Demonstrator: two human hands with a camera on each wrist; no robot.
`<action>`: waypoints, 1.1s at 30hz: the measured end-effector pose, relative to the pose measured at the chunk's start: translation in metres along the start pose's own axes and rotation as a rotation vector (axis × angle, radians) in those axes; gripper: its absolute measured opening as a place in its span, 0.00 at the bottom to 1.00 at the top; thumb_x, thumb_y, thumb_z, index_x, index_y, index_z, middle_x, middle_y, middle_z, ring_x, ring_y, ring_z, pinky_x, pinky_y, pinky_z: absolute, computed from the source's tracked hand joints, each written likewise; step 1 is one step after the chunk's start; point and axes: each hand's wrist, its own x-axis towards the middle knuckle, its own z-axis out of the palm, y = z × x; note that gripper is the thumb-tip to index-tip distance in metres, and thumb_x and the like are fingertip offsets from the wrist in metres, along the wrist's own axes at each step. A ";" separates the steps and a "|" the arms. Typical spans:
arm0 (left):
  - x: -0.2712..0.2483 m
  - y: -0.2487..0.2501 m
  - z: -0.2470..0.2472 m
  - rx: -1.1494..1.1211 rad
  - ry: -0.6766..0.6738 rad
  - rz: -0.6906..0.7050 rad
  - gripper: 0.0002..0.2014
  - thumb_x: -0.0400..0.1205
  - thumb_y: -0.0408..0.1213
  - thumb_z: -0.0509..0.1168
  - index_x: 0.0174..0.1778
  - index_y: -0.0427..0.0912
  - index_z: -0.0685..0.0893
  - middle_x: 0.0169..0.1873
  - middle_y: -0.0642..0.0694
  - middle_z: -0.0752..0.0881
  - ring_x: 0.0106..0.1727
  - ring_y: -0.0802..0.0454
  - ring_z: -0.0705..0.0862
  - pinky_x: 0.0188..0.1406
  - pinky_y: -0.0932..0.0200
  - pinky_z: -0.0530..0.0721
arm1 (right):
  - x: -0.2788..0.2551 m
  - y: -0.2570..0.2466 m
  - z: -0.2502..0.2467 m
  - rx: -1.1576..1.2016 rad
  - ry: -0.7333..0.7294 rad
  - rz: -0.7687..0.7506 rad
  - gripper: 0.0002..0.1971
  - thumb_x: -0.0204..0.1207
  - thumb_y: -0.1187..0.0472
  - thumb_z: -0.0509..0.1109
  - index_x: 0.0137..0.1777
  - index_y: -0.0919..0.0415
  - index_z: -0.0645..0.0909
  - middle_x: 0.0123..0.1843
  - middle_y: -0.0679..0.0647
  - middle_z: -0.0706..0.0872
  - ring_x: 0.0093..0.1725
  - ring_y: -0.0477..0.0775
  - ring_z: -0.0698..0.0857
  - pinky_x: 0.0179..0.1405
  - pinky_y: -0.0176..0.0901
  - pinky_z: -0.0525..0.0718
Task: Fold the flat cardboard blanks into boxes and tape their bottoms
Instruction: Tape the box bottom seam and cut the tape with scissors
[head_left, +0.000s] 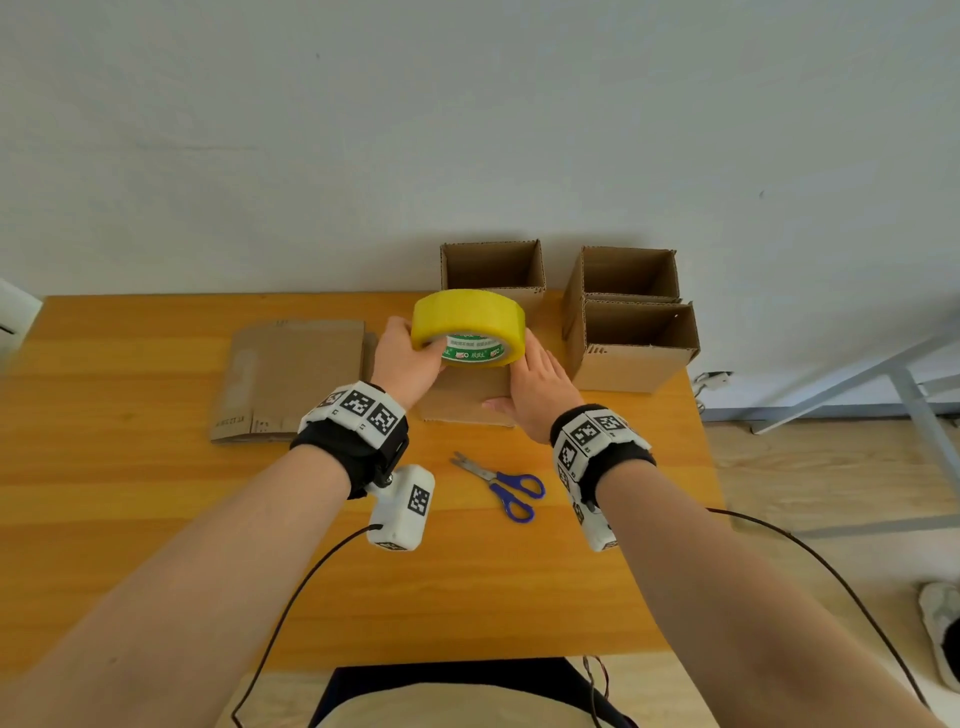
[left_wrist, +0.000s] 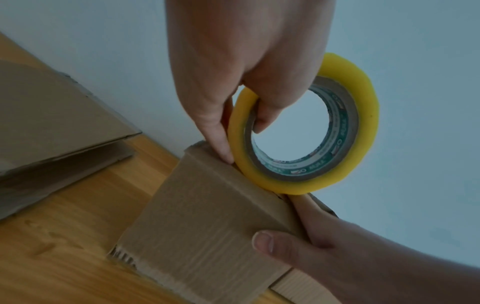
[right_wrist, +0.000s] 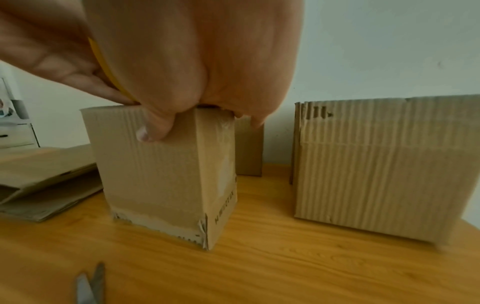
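A small cardboard box stands on the wooden table, closed side up, with old tape marks on its walls. My left hand grips a yellow tape roll and holds it on edge on top of the box. In the left wrist view the thumb is hooked inside the roll's core and the index finger points down onto the box top. My right hand clasps the box's upper right corner. Its thumb presses the near wall and its fingers reach over the top.
A stack of flat blanks lies left of the box. Blue-handled scissors lie on the table in front of it. Three open boxes stand at the back right, close to the wall and the table's right edge.
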 end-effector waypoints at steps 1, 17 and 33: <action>-0.003 0.001 -0.001 0.031 0.005 0.043 0.12 0.81 0.30 0.64 0.59 0.37 0.71 0.50 0.42 0.81 0.55 0.42 0.83 0.55 0.43 0.86 | -0.001 0.000 0.000 -0.006 0.004 -0.009 0.47 0.78 0.43 0.64 0.84 0.63 0.39 0.85 0.60 0.45 0.84 0.58 0.48 0.83 0.51 0.48; -0.001 0.002 -0.070 0.446 0.115 0.354 0.13 0.79 0.23 0.61 0.59 0.34 0.72 0.44 0.41 0.80 0.44 0.45 0.80 0.40 0.55 0.74 | -0.002 -0.004 -0.003 -0.013 0.033 0.016 0.50 0.75 0.44 0.70 0.84 0.59 0.38 0.84 0.58 0.51 0.84 0.58 0.51 0.83 0.53 0.49; -0.001 0.006 -0.082 0.538 0.079 0.367 0.16 0.79 0.24 0.63 0.60 0.39 0.71 0.48 0.39 0.82 0.49 0.42 0.82 0.48 0.44 0.82 | 0.012 -0.029 -0.007 -0.082 -0.020 -0.075 0.50 0.76 0.44 0.68 0.83 0.62 0.38 0.85 0.58 0.50 0.84 0.56 0.48 0.81 0.49 0.40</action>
